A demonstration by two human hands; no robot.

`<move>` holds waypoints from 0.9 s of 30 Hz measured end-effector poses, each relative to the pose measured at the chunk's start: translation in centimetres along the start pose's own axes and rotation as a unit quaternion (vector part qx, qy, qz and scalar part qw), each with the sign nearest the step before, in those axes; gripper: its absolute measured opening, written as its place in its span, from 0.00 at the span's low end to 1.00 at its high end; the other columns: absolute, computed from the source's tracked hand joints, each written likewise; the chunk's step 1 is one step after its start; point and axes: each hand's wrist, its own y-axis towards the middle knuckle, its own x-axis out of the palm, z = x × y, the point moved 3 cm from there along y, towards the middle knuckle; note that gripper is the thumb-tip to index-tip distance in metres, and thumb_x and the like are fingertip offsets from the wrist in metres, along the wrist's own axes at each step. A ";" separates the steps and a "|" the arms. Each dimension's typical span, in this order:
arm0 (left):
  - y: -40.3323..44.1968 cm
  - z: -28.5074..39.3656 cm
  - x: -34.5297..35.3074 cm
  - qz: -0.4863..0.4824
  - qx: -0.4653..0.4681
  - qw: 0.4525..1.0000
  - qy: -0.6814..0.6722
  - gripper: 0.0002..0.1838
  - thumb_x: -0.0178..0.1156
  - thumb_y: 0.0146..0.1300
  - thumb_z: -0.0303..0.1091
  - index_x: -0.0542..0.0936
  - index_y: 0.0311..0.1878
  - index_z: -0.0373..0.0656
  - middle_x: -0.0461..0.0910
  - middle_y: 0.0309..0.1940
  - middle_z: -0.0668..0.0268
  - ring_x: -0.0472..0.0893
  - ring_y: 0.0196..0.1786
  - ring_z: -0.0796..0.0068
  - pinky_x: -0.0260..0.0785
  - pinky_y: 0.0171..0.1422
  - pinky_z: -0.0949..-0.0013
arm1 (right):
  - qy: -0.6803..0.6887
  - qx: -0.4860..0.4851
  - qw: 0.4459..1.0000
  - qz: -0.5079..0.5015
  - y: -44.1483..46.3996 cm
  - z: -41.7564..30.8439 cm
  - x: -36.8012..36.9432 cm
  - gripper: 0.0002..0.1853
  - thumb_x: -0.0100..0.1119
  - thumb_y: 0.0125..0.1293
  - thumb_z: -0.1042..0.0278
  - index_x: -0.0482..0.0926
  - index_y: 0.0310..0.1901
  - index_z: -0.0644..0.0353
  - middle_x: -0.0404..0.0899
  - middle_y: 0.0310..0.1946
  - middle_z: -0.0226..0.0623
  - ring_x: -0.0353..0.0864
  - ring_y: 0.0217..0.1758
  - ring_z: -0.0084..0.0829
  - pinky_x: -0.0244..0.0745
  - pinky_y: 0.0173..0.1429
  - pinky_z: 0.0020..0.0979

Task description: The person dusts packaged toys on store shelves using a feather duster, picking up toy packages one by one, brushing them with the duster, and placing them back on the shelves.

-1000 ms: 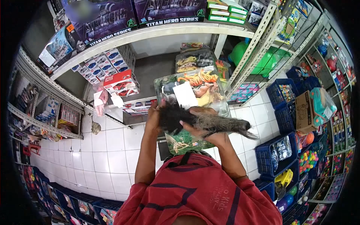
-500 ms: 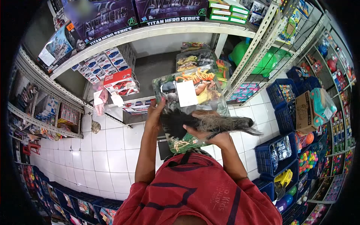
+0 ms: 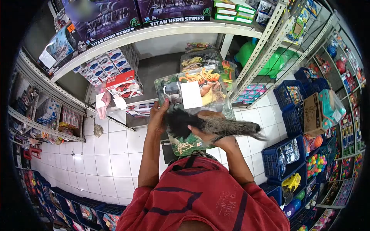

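A clear plastic pack of toy animals (image 3: 216, 94), with a blank white label on its front, is tilted in front of my body. My left hand (image 3: 157, 117) grips its left edge, thumb on the front. My right hand (image 3: 206, 134) is closed around the middle of a feather duster (image 3: 235, 128), black at the left end and grey-brown at the right. The duster lies across the lower part of the pack, and its black feathers touch the plastic. Behind, a similar animal pack (image 3: 196, 61) rests on the shelf.
A metal shelf (image 3: 154, 32) carries large purple boxes (image 3: 175, 11) above. Below stand small car boxes (image 3: 106, 67), a red spray car box (image 3: 125, 85) and a bagged pink doll (image 3: 103, 102). Blue crates (image 3: 283, 158) line the right side of the white tiled floor (image 3: 96, 165).
The pack has shifted slightly left and up with my left hand. The duster's black feathers have changed shape against the plastic as my right hand moves it a little.
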 end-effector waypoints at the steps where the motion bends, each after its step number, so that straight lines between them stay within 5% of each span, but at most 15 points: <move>1: 0.8 -0.7 -0.7 0.013 0.014 1.000 -0.002 0.33 0.62 0.52 0.42 0.59 0.55 0.34 0.71 0.44 0.58 0.74 0.44 0.71 0.68 0.45 0.71 | 0.012 0.012 1.000 0.016 0.2 0.2 -0.2 0.17 0.58 0.50 0.56 0.77 0.34 0.61 0.77 0.32 0.40 0.76 0.38 0.37 0.70 0.45 0.32; 3: 0.9 -0.8 -1.0 0.024 0.029 0.999 0.001 0.36 0.63 0.51 0.41 0.56 0.56 0.32 0.72 0.43 0.56 0.76 0.41 0.71 0.71 0.41 0.72 | 0.028 0.043 0.999 0.011 0.3 0.6 -0.3 0.20 0.58 0.51 0.52 0.76 0.37 0.62 0.77 0.35 0.41 0.75 0.39 0.39 0.69 0.46 0.32; 7: -0.4 0.5 0.4 0.011 0.042 0.999 0.001 0.29 0.62 0.52 0.39 0.62 0.52 0.33 0.73 0.41 0.58 0.76 0.40 0.72 0.71 0.41 0.71 | 0.023 -0.106 0.994 0.010 -1.2 1.2 0.9 0.12 0.62 0.47 0.64 0.72 0.24 0.64 0.72 0.21 0.39 0.74 0.25 0.37 0.68 0.32 0.33; 10: -0.2 0.4 -0.1 0.007 0.048 0.999 -0.007 0.23 0.61 0.53 0.37 0.66 0.47 0.34 0.75 0.38 0.60 0.76 0.38 0.74 0.71 0.39 0.71 | 0.140 0.111 0.983 0.046 -2.6 3.3 -1.2 0.14 0.64 0.48 0.63 0.74 0.27 0.65 0.76 0.23 0.38 0.75 0.27 0.31 0.69 0.34 0.31; 12: -0.6 0.7 0.1 0.008 0.048 0.999 0.001 0.24 0.61 0.53 0.38 0.66 0.47 0.34 0.75 0.38 0.60 0.76 0.38 0.73 0.72 0.39 0.71 | 0.059 0.190 0.978 0.066 -2.4 4.1 -3.7 0.20 0.64 0.47 0.59 0.75 0.39 0.64 0.77 0.30 0.42 0.76 0.34 0.35 0.70 0.43 0.31; 13: -0.6 0.6 0.2 0.003 0.047 0.999 -0.003 0.24 0.61 0.53 0.38 0.66 0.48 0.34 0.75 0.38 0.60 0.76 0.37 0.73 0.71 0.39 0.71 | 0.112 0.216 0.962 0.124 -2.5 4.3 -4.5 0.18 0.63 0.47 0.62 0.75 0.37 0.65 0.77 0.27 0.41 0.77 0.30 0.34 0.70 0.40 0.30; 16: -0.4 0.0 0.7 -0.012 0.037 0.999 0.001 0.24 0.62 0.53 0.38 0.66 0.48 0.34 0.75 0.38 0.61 0.76 0.37 0.73 0.70 0.39 0.72 | 0.181 0.163 0.944 0.222 -1.2 3.5 -4.9 0.12 0.61 0.49 0.66 0.76 0.32 0.67 0.76 0.22 0.41 0.76 0.27 0.32 0.69 0.34 0.28; 18: -0.1 -0.7 0.8 -0.013 0.023 0.999 0.025 0.25 0.62 0.52 0.39 0.66 0.49 0.35 0.74 0.38 0.61 0.75 0.37 0.73 0.70 0.39 0.71 | 0.095 -0.002 0.976 0.196 0.2 1.1 -5.0 0.11 0.61 0.49 0.66 0.75 0.29 0.65 0.76 0.23 0.41 0.76 0.26 0.31 0.69 0.33 0.26; 19: 0.2 -1.1 0.8 -0.015 0.034 0.999 0.034 0.26 0.62 0.52 0.40 0.66 0.49 0.35 0.74 0.37 0.62 0.74 0.36 0.74 0.69 0.39 0.72 | -0.053 -0.003 0.993 0.108 0.3 2.3 -3.3 0.10 0.60 0.49 0.65 0.75 0.28 0.63 0.75 0.24 0.40 0.76 0.26 0.34 0.69 0.33 0.28; 22: 0.1 -1.5 1.0 -0.027 0.041 0.998 0.046 0.26 0.63 0.52 0.40 0.66 0.50 0.35 0.74 0.36 0.63 0.74 0.36 0.75 0.69 0.39 0.72 | 0.049 0.071 0.965 0.246 1.6 3.7 -3.5 0.07 0.61 0.49 0.69 0.75 0.26 0.64 0.74 0.23 0.40 0.74 0.25 0.37 0.68 0.31 0.31; 24: -0.4 -1.2 1.1 -0.019 0.034 0.998 0.051 0.26 0.62 0.52 0.38 0.66 0.50 0.36 0.75 0.37 0.63 0.75 0.37 0.74 0.69 0.40 0.72 | -0.159 -0.005 0.951 0.265 2.0 5.1 -4.8 0.09 0.62 0.49 0.69 0.73 0.23 0.65 0.75 0.23 0.40 0.74 0.24 0.31 0.67 0.30 0.29; 26: -0.6 -1.3 1.0 -0.030 0.017 0.999 0.019 0.25 0.62 0.52 0.37 0.66 0.50 0.36 0.75 0.38 0.63 0.75 0.38 0.74 0.70 0.40 0.72 | 0.046 0.108 0.974 0.194 1.2 4.4 -5.4 0.10 0.63 0.50 0.69 0.74 0.26 0.66 0.76 0.25 0.38 0.74 0.28 0.24 0.67 0.32 0.28; 27: -0.7 -1.2 1.0 -0.032 0.012 0.999 0.009 0.25 0.62 0.52 0.36 0.66 0.50 0.36 0.75 0.39 0.63 0.76 0.38 0.73 0.70 0.40 0.71 | 0.250 0.202 0.936 0.144 0.5 3.6 -5.1 0.12 0.63 0.50 0.68 0.75 0.32 0.66 0.76 0.26 0.37 0.74 0.32 0.23 0.68 0.36 0.27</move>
